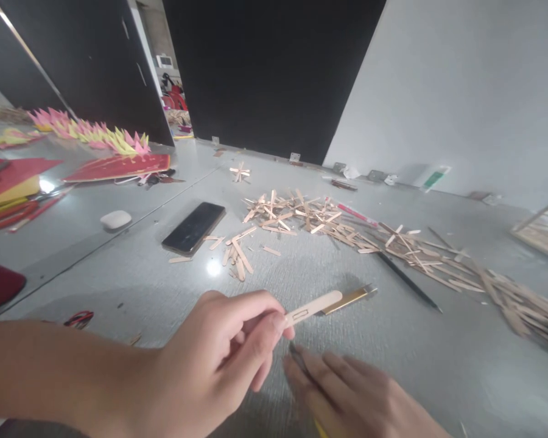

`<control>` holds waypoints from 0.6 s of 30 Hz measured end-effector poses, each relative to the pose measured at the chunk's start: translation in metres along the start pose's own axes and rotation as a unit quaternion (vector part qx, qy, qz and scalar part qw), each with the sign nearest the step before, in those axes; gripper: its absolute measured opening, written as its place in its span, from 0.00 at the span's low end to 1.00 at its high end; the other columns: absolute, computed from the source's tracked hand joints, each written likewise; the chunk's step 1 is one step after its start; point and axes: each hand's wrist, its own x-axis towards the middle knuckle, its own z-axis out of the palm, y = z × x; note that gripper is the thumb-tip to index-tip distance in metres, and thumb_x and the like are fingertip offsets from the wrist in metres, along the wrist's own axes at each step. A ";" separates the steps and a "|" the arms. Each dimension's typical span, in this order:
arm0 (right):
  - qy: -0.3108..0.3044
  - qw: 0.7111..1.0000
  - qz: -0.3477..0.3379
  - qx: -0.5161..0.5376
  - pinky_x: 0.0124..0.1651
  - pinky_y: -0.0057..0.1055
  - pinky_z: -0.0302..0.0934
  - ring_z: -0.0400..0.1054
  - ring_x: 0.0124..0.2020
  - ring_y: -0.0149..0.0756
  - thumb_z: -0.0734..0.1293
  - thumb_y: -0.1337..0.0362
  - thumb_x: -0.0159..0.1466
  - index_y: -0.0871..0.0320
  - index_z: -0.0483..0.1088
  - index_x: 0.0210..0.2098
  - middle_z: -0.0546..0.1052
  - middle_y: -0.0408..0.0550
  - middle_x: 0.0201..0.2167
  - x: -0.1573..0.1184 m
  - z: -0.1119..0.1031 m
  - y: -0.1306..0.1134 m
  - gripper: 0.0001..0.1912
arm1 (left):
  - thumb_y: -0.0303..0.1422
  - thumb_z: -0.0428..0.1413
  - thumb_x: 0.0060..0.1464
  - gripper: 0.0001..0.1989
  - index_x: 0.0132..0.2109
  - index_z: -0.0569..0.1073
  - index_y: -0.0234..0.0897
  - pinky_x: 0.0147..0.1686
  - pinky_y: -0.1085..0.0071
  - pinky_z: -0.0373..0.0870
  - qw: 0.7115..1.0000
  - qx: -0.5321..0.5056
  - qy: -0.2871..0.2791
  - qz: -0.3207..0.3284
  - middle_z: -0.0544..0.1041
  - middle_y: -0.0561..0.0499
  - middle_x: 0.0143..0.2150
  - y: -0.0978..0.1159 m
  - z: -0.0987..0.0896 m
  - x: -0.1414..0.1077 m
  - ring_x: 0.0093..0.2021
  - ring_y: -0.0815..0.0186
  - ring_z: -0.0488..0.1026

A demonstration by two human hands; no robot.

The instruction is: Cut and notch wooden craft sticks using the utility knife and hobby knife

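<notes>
My left hand [237, 347] pinches one end of a pale wooden craft stick [317, 306]. A small rectangular outline shows on the stick near my fingertips. Just beyond the stick's far end a gold-coloured cutter [347, 300] lies on the grey table [411, 377]. At the lower middle, my right hand [347, 389] is slightly blurred, with its fingers closed together. A thin dark tip sticks out by those fingertips and a bit of yellow shows under the palm, so it holds a slim tool that is mostly hidden.
Loose sticks [274, 213] lie beyond my hands; long strips [497, 286] extend right. A black phone [195, 227], white case [115, 219] and dark pencil [408, 281] rest on the table. Pink and yellow folded paper [91, 134] and scissors [13, 213] are at left.
</notes>
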 end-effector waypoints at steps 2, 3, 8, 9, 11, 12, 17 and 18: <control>0.001 0.997 0.011 -0.079 0.39 0.39 0.76 0.81 0.43 0.48 0.51 0.76 0.71 0.68 0.72 0.57 0.83 0.59 0.49 -0.001 -0.010 0.005 0.24 | 0.40 0.44 0.74 0.20 0.30 0.62 0.40 0.32 0.76 0.70 1.000 0.003 -0.002 0.005 0.65 0.60 0.20 0.000 0.000 0.001 0.19 0.75 0.62; 0.007 0.995 0.018 -0.096 0.37 0.38 0.76 0.81 0.41 0.48 0.50 0.76 0.71 0.68 0.72 0.56 0.83 0.59 0.47 -0.001 -0.016 0.008 0.24 | 0.39 0.44 0.74 0.20 0.30 0.62 0.40 0.37 0.74 0.71 1.000 0.003 -0.003 0.007 0.65 0.61 0.20 0.000 0.000 0.002 0.19 0.75 0.62; 0.092 0.991 0.098 0.008 0.34 0.31 0.73 0.79 0.37 0.40 0.55 0.72 0.72 0.63 0.68 0.58 0.81 0.58 0.42 -0.002 -0.029 0.018 0.18 | 0.44 0.42 0.74 0.20 0.33 0.61 0.41 0.30 0.72 0.68 0.999 -0.019 -0.027 -0.040 0.67 0.60 0.21 -0.007 0.005 0.006 0.20 0.72 0.62; 0.123 0.982 0.136 0.032 0.33 0.30 0.73 0.78 0.34 0.38 0.58 0.70 0.72 0.60 0.68 0.56 0.80 0.55 0.41 -0.003 -0.027 0.017 0.16 | 0.45 0.41 0.74 0.20 0.34 0.61 0.42 0.25 0.73 0.66 0.996 -0.036 -0.041 -0.071 0.67 0.60 0.22 -0.010 0.007 0.008 0.20 0.72 0.62; 0.173 0.951 0.228 0.118 0.28 0.28 0.71 0.74 0.24 0.32 0.62 0.65 0.71 0.53 0.68 0.50 0.79 0.47 0.34 -0.003 -0.019 0.013 0.09 | 0.45 0.39 0.74 0.18 0.37 0.60 0.42 0.21 0.75 0.62 0.985 -0.070 -0.081 -0.134 0.68 0.60 0.25 -0.020 0.011 0.011 0.19 0.73 0.62; 0.186 0.924 0.277 0.184 0.25 0.27 0.69 0.71 0.21 0.31 0.63 0.62 0.72 0.51 0.68 0.49 0.78 0.44 0.31 -0.002 -0.015 0.010 0.07 | 0.44 0.39 0.74 0.17 0.38 0.60 0.42 0.21 0.75 0.62 0.980 -0.074 -0.104 -0.156 0.69 0.60 0.25 -0.024 0.014 0.014 0.18 0.74 0.62; 0.176 0.727 0.433 0.502 0.19 0.27 0.67 0.70 0.18 0.31 0.63 0.50 0.73 0.50 0.67 0.49 0.79 0.43 0.28 0.007 -0.004 0.002 0.13 | 0.39 0.40 0.74 0.11 0.42 0.60 0.40 0.17 0.77 0.58 0.945 -0.066 -0.213 -0.239 0.70 0.60 0.24 -0.038 0.020 0.025 0.16 0.74 0.62; 0.159 0.711 0.429 0.535 0.20 0.27 0.66 0.69 0.18 0.31 0.64 0.50 0.72 0.51 0.67 0.49 0.78 0.43 0.27 0.008 -0.003 0.002 0.14 | 0.39 0.40 0.74 0.11 0.43 0.60 0.40 0.17 0.77 0.57 0.939 -0.069 -0.228 -0.247 0.71 0.59 0.24 -0.038 0.019 0.027 0.15 0.74 0.62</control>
